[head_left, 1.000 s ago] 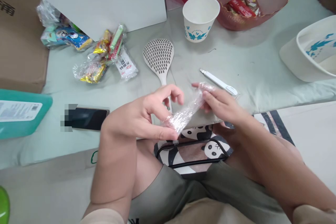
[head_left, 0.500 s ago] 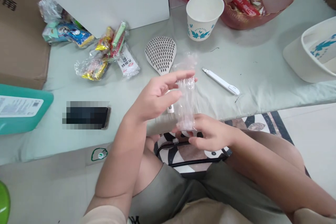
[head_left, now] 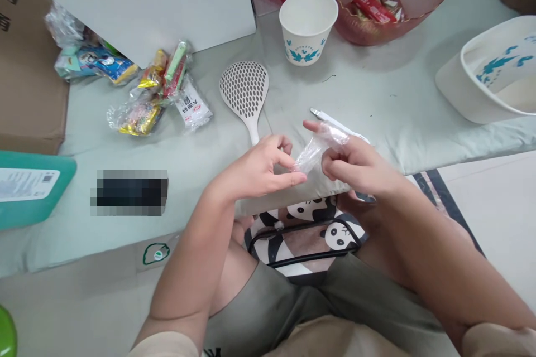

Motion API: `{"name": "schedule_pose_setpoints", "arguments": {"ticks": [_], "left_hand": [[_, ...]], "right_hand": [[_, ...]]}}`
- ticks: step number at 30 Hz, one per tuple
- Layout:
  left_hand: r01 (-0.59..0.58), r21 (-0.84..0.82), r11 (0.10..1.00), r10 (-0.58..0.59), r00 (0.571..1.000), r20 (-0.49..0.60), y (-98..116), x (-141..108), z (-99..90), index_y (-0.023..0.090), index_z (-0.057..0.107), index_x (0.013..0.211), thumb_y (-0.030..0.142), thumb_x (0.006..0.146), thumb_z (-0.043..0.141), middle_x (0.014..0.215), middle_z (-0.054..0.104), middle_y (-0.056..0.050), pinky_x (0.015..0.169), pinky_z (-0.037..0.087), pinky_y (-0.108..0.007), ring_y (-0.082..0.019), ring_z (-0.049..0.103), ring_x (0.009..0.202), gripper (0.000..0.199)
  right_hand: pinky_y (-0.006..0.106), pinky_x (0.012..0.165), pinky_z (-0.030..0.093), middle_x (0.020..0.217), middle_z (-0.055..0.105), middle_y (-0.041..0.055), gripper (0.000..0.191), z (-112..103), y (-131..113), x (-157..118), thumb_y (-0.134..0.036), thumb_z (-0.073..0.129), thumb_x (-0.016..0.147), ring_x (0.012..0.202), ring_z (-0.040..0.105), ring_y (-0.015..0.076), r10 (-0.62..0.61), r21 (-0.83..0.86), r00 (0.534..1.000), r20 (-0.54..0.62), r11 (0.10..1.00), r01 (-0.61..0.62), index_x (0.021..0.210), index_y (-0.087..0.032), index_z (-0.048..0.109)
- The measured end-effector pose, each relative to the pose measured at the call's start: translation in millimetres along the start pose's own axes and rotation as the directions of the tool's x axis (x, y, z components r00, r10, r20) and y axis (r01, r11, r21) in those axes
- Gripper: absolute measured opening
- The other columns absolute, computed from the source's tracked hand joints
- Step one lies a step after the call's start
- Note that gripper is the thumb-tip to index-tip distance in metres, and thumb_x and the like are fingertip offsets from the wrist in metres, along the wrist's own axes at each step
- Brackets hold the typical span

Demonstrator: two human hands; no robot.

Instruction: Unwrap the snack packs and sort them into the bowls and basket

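A crumpled strip of clear plastic film (head_left: 310,155) stretches at a slant between my hands, just above the table's front edge. My left hand (head_left: 268,168) pinches its lower left end between thumb and finger. On the other side, my right hand (head_left: 354,160) has the film's upper end across its extended index finger, while its other fingers are curled in against it. Behind my right hand lies a white utility knife (head_left: 335,124), partly covered. A light grey slotted skimmer (head_left: 245,89) rests beyond my left hand, which hides the lower part of its handle.
Wrapped snacks (head_left: 161,86) lie left of the skimmer, with a dark phone (head_left: 132,192) nearer me. A paper cup (head_left: 307,30) stands at the back beside a red bowl (head_left: 389,25) holding packets. A white tub (head_left: 464,89) is at right, a teal container (head_left: 31,189) at left.
The film has gone from upright to slanted. My left hand has come down from its top end, and my right hand has risen from its bottom to the right side. The view has shifted slightly.
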State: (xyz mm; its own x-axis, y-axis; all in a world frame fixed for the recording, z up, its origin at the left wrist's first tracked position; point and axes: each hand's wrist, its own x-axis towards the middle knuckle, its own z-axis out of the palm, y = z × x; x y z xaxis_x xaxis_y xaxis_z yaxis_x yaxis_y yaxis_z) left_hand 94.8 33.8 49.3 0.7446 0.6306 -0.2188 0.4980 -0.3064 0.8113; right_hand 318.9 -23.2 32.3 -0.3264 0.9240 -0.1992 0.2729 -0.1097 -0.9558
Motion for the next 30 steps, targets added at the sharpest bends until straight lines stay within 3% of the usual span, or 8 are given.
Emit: {"name": "schedule_pose_setpoints", "arguments": {"ticks": [3, 5, 8, 12, 17, 22, 27, 30], "left_hand": [[-0.089, -0.088, 0.992, 0.082, 0.993, -0.086, 0.7, -2.9, -0.4, 0.023, 0.080, 0.071, 0.045, 0.084, 0.075, 0.141, 0.052, -0.008, 0.115, 0.043, -0.044, -0.029, 0.048, 0.137, 0.026], [-0.153, -0.173, 0.973, 0.133, 0.984, -0.122, 0.0, -3.3, -0.4, 0.023, 0.081, 0.076, 0.046, 0.085, 0.076, 0.155, 0.047, -0.006, 0.122, 0.037, -0.047, -0.032, 0.042, 0.146, 0.025], [-0.234, -0.325, 0.916, 0.206, 0.971, -0.121, -2.6, -0.1, 1.3, 0.025, 0.083, 0.088, 0.052, 0.093, 0.066, 0.152, 0.058, -0.007, 0.121, 0.040, -0.044, -0.030, 0.050, 0.145, 0.033], [-0.201, -0.393, 0.897, 0.181, 0.980, -0.088, -8.0, 7.4, 6.6, 0.022, 0.081, 0.105, 0.063, 0.097, 0.054, 0.123, 0.077, -0.010, 0.112, 0.048, -0.041, -0.028, 0.066, 0.127, 0.050], [-0.057, -0.281, 0.958, 0.040, 0.997, -0.066, -9.3, 11.0, 9.0, 0.019, 0.077, 0.092, 0.069, 0.091, 0.056, 0.113, 0.074, -0.009, 0.097, 0.054, -0.036, -0.025, 0.069, 0.107, 0.054], [-0.002, -0.256, 0.967, -0.015, 0.998, -0.065, -4.8, 9.9, 8.3, 0.017, 0.061, 0.062, 0.070, 0.082, 0.066, 0.100, 0.062, -0.006, 0.076, 0.049, -0.029, -0.014, 0.059, 0.081, 0.057], [0.094, -0.436, 0.895, -0.085, 0.996, 0.039, -8.7, 12.1, 15.6, 0.017, 0.066, 0.072, 0.061, 0.075, 0.078, 0.057, 0.035, 0.006, 0.051, 0.025, -0.025, -0.008, 0.033, 0.054, 0.046], [0.109, -0.464, 0.879, -0.116, 0.993, 0.013, -11.5, 14.6, 19.7, 0.019, 0.074, 0.100, 0.047, 0.075, 0.083, 0.061, 0.049, 0.006, 0.054, 0.033, -0.023, -0.009, 0.043, 0.057, 0.039]], "right_hand": [[0.027, 0.053, 0.033, 0.051, 0.048, -0.0062, 0.042, 6.4, 7.1, 1.9, -0.016, 0.049, 0.075, 0.050, 0.043, 0.0116, -0.048, -0.296, 0.999, -0.003, 0.954, 0.045, 0.113, -0.014, 0.067], [0.027, 0.055, 0.034, 0.053, 0.050, -0.0046, 0.021, 15.2, 11.4, 1.9, -0.017, 0.047, 0.075, 0.050, 0.043, 0.0108, -0.088, -0.349, 0.994, 0.062, 0.931, 0.105, 0.089, -0.017, 0.063], [0.026, 0.054, 0.033, 0.056, 0.050, -0.0033, 0.004, 30.2, 15.0, 1.8, -0.018, 0.046, 0.074, 0.052, 0.041, 0.0094, -0.133, -0.262, 0.979, 0.157, 0.950, 0.171, 0.071, -0.020, 0.048], [0.024, 0.051, 0.034, 0.056, 0.047, -0.0039, 0.008, 39.9, 15.0, 1.9, -0.018, 0.047, 0.074, 0.052, 0.041, 0.0091, -0.187, -0.065, 0.950, 0.248, 0.976, 0.209, 0.067, -0.021, 0.045], [0.023, 0.048, 0.036, 0.054, 0.048, -0.0044, 0.012, 35.2, 15.5, 0.3, -0.016, 0.045, 0.075, 0.050, 0.043, 0.0089, -0.154, 0.066, 0.956, 0.248, 0.988, 0.142, 0.065, -0.022, 0.044], [0.025, 0.053, 0.032, 0.053, 0.047, -0.0053, 0.008, 31.4, 19.4, -0.3, -0.014, 0.046, 0.076, 0.050, 0.040, 0.0079, -0.232, -0.196, 0.965, 0.121, 0.948, 0.252, 0.071, -0.020, 0.049], [0.028, 0.055, 0.024, 0.057, 0.046, -0.0015, 0.013, 31.3, 20.3, 2.4, -0.021, 0.046, 0.081, 0.052, 0.031, 0.0103, -0.138, -0.572, 0.978, 0.154, 0.795, 0.202, 0.076, -0.018, 0.057], [0.031, 0.055, 0.017, 0.057, 0.046, 0.0007, 0.021, 32.1, 17.3, 3.7, -0.025, 0.046, 0.086, 0.053, 0.021, 0.0116, 0.006, -0.747, 0.989, 0.151, 0.655, 0.110, 0.073, -0.018, 0.061]]}}
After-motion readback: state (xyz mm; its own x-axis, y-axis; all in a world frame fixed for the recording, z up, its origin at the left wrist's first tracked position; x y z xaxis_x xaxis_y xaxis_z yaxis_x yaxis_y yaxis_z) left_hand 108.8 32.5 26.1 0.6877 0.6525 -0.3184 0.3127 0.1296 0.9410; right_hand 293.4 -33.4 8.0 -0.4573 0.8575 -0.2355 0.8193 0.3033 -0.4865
